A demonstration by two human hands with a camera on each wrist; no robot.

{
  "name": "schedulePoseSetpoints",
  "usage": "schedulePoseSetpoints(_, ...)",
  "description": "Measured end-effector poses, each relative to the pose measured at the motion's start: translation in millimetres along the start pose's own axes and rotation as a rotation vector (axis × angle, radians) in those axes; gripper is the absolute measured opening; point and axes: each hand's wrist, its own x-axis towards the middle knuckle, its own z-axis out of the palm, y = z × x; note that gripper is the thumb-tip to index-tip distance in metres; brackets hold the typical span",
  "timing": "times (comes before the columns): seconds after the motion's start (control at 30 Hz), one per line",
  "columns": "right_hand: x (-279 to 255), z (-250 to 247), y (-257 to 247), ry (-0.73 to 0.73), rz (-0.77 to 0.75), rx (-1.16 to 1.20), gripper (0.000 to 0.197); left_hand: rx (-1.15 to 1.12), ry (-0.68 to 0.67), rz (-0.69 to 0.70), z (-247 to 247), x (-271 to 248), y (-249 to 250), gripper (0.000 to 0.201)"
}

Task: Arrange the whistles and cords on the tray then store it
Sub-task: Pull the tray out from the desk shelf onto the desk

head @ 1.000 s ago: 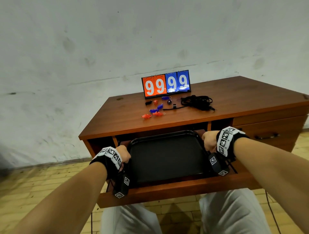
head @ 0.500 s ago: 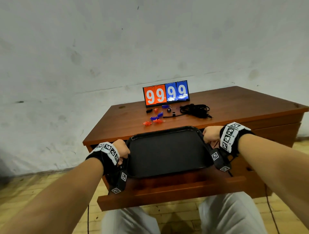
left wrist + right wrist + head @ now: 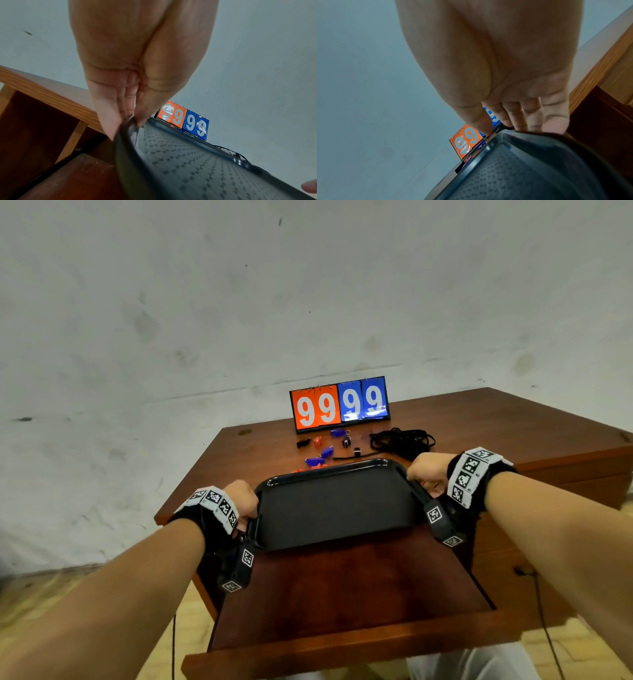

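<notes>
You held the tray [image 3: 334, 505] — left hand [image 3: 244, 498], right hand [image 3: 426, 474] clamped on its rim; whistles [image 3: 317, 461], cords [image 3: 402, 440] beyond your knuckles — unloaded.

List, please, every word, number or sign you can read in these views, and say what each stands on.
"99": white digits on the orange half of the scoreboard.
"99": white digits on its blue half.
Wrist bands: black-and-white square code markers only, no letters.
Nothing readable on the tray, whistles or cords.
</notes>
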Motion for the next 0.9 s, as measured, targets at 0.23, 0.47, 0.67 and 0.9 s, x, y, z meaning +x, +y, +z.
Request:
schedulePoseSetpoints(0.23, 20.5, -2.1, -8.9, -0.055, -0.005, -0.009, 0.011, 0.003, -0.040, -0.023, -0.8, 32.6, -5.9, 0.014)
schedulePoseSetpoints(0.47, 33.1, -7.0, -27.0, -0.121, -0.053, -0.022, 0.016, -0.043, -0.017, -0.039, -6.6, 42.2, 7.5, 0.006)
schedulePoseSetpoints(0.67, 61.0, -7.5, -31.2, -0.052, -0.068, -0.003, 0.011, -0.136, -0.014, -0.051, -4.3, 60.4, 19.2, 0.029)
schedulePoseSetpoints(0.9, 98.5, 0.2, -39.0, 0.030, -0.086, -0.004, 0.010, -0.131, 0.000, -0.054, -5.7, 101.2, 23.7, 0.019)
